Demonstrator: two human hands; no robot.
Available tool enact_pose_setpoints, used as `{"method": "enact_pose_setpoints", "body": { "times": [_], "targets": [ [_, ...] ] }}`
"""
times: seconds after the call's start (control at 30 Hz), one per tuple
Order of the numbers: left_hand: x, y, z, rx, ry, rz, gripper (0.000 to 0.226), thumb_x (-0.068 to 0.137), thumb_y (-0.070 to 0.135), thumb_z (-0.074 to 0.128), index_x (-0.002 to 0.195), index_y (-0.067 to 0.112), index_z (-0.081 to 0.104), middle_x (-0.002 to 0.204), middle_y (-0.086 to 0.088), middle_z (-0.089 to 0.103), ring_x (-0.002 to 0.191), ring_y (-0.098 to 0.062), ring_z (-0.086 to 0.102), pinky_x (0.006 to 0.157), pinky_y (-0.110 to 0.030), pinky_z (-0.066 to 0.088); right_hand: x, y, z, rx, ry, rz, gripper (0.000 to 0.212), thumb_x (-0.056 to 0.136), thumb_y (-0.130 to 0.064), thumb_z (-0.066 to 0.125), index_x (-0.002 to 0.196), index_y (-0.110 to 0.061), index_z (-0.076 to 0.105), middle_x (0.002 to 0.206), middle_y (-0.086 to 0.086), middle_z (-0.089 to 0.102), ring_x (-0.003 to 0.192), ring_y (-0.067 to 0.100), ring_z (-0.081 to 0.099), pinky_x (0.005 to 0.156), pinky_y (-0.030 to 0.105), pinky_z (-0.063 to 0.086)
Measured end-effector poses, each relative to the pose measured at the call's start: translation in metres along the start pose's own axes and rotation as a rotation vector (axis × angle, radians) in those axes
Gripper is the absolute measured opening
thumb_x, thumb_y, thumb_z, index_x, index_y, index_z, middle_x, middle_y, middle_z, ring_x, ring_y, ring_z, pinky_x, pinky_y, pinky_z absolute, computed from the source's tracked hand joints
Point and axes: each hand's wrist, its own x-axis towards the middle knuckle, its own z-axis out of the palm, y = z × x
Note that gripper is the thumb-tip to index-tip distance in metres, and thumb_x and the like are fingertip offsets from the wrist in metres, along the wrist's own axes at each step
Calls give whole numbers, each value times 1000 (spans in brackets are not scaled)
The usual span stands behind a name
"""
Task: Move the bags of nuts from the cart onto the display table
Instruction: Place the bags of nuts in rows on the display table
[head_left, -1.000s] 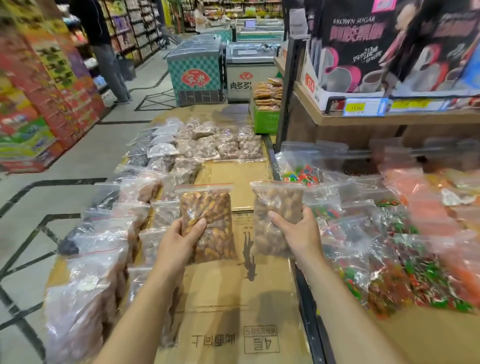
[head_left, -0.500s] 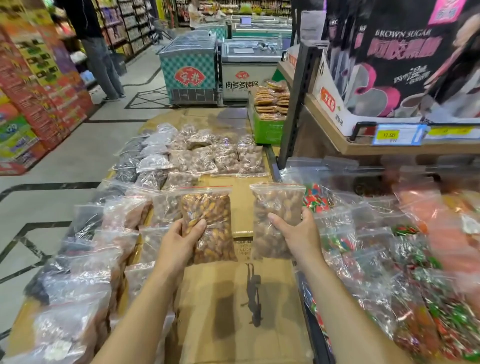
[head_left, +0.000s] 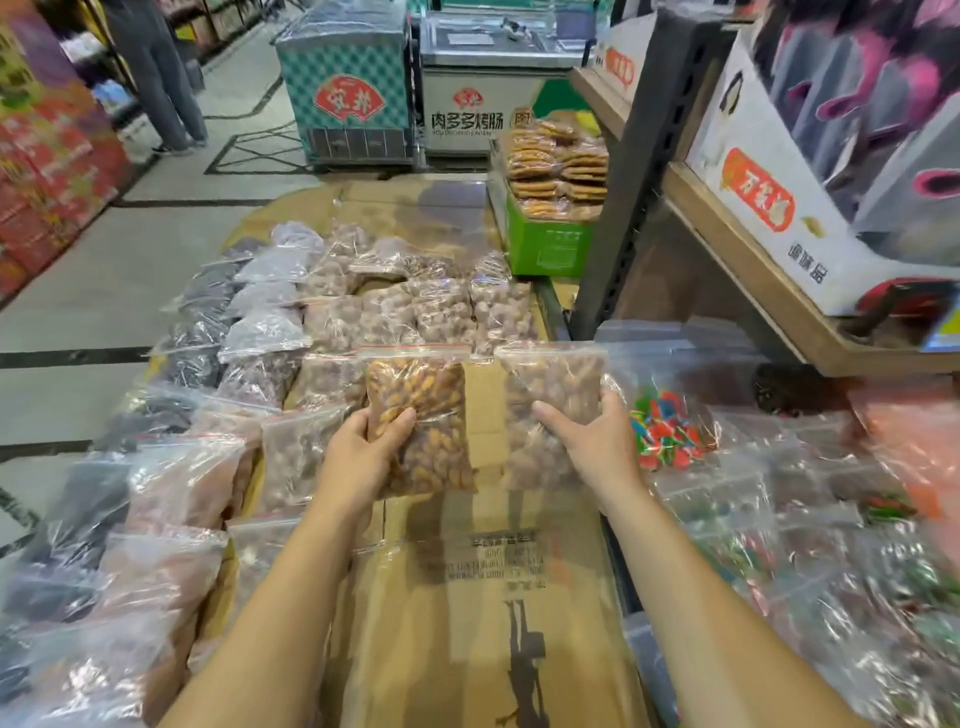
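Bare cardboard (head_left: 467, 597) lies nearest, under both forearms. The left hand (head_left: 358, 457) grips a bag of almonds (head_left: 421, 415), thumb across its front. The right hand (head_left: 592, 447) likewise grips a paler nut bag (head_left: 550, 395). Both bags are held clear of the surface, side by side, long axes pointing away. Laid rows of bagged nuts (head_left: 415, 306) lie directly beyond.

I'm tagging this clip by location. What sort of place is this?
Probably a supermarket: chest freezers stand ahead, boxed goods fill a shelf, and bags of nuts lie spread out below.
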Motion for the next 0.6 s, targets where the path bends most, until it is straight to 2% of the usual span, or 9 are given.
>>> {"method": "enact_pose_setpoints", "body": {
  "times": [0.1, 0.17, 0.27, 0.33, 0.4, 0.47, 0.53, 0.6],
  "targets": [
    [31, -4, 6, 37, -17, -39, 39, 88, 46, 81, 114, 18, 71, 101, -6, 82, 93, -29, 80, 82, -53, 64, 29, 4, 12, -40, -33, 41, 83, 81, -51, 87, 147, -18, 50, 129, -8, 63, 117, 19, 62, 95, 37, 51],
    [50, -8, 11, 51, -15, -75, 52, 80, 56, 82, 115, 19, 71, 102, -5, 82, 94, -29, 80, 84, -54, 64, 48, 11, 19, -67, -39, 45, 75, 83, -48, 87, 143, -18, 53, 124, -7, 64, 112, 18, 62, 88, 33, 47],
    [76, -13, 20, 70, -16, -96, 68, 64, 69, 82, 112, 23, 73, 104, -2, 82, 97, -26, 79, 88, -55, 63, 74, 18, 31, -93, -24, 56, 80, 81, -51, 87, 145, -16, 53, 128, -7, 64, 112, 18, 62, 89, 33, 47],
    [90, -15, 25, 71, -9, -108, 59, 73, 63, 83, 112, 21, 73, 105, -3, 82, 99, -25, 79, 91, -54, 63, 89, 22, 39, -92, -5, 70, 89, 78, -53, 89, 148, -15, 51, 136, -1, 66, 118, 20, 63, 94, 34, 49],
    [102, -17, 28, 55, 6, -117, 55, 78, 58, 83, 114, 18, 73, 109, -4, 81, 101, -24, 78, 94, -51, 62, 98, 22, 47, -116, 0, 77, 101, 69, -64, 88, 150, -16, 50, 140, 0, 66, 124, 23, 64, 101, 37, 51],
    [116, -24, 29, 79, 33, -126, 84, 65, 75, 83, 125, 17, 70, 120, -4, 78, 108, -23, 75, 98, -49, 60, 110, 27, 56, -140, 2, 82, 106, 58, -76, 83, 143, -20, 54, 133, -3, 70, 120, 23, 67, 103, 45, 55],
    [132, -37, 27, 89, 41, -129, 107, 54, 85, 82, 135, 16, 66, 128, -4, 74, 113, -22, 73, 101, -47, 58, 120, 34, 63, -180, -16, 84, 88, 61, -74, 83, 129, -24, 61, 118, -7, 73, 108, 21, 70, 96, 45, 57],
    [134, -34, 29, 94, 43, -141, 99, 59, 80, 83, 131, 13, 68, 121, -7, 77, 107, -22, 74, 97, -48, 60, 127, 37, 69, -201, -11, 75, 76, 65, -70, 84, 121, -24, 63, 110, -7, 73, 102, 21, 70, 91, 43, 57]
  ]
}}
